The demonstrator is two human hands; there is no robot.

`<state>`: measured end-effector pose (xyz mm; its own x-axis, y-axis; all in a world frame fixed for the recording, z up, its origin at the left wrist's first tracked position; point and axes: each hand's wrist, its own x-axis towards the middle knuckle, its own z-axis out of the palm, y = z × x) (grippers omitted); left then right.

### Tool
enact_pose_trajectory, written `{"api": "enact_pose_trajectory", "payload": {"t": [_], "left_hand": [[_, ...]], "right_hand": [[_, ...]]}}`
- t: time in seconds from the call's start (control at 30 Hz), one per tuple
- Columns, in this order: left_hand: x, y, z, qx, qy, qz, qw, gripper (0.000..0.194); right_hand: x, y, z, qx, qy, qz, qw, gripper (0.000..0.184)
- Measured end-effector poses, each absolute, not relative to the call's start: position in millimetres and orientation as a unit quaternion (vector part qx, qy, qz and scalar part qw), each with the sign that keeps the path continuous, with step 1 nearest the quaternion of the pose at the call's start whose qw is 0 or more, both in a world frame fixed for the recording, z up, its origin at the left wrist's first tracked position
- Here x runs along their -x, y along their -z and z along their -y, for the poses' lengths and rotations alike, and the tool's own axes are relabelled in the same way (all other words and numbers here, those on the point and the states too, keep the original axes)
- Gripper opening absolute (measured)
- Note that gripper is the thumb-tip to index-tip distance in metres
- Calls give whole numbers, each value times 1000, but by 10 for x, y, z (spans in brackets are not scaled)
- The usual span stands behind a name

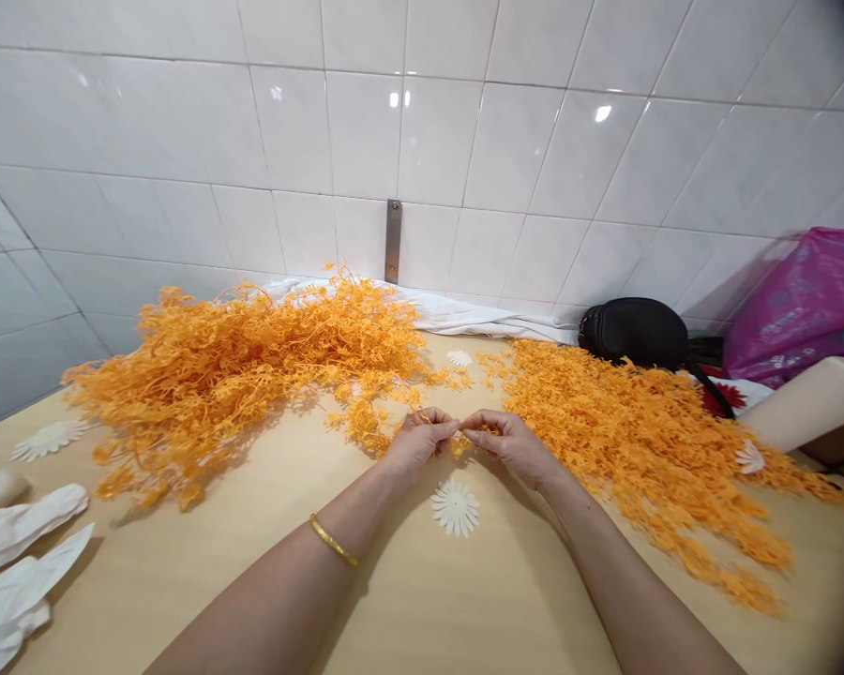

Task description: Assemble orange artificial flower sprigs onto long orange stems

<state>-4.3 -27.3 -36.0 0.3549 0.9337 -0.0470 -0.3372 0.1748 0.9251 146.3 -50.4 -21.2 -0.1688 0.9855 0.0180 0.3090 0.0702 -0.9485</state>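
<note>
My left hand (422, 439) and my right hand (507, 441) meet at the middle of a wooden table (422, 600), fingers pinched closed on a small orange plastic sprig (460, 442) held between them. A gold bangle is on my left wrist. A big tangled heap of orange plastic sprigs (246, 366) lies to the left of my hands. A flatter spread of orange sprigs (647, 450) lies to the right. A white plastic flower (455, 507) lies on the table just below my hands.
White flowers lie at the far left (49, 438), behind the hands (459, 357) and at the right (749, 457). White gloves (21, 553) sit at the left edge. A black bag (633, 330), a pink plastic bag (808, 300) and white cloth (464, 314) line the tiled wall.
</note>
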Motion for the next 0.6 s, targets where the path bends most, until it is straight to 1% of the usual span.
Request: {"api": "enact_pose_trajectory", "payload": {"t": [0.1,0.17,0.3,0.47,0.6], "left_hand": [[51,366,266,-433,-452,-312,715,15],[59,366,261,-426,-448,-302,726,15],[67,377,239,-399,-457,-293,739,17],[66,401,219,-363,-485,-290,741,20],[59,403,219,-379,-477,-293,737,19]], "right_hand": [[-1445,233,491,528,-400,648,377,26],[-1431,234,491,505,-401,674,361,29],[-1426,218,511,483,-431,681,342,18],[-1420,187,545,518,-446,652,327,19],[-1388,178,552,526,-422,661,329,6]]}}
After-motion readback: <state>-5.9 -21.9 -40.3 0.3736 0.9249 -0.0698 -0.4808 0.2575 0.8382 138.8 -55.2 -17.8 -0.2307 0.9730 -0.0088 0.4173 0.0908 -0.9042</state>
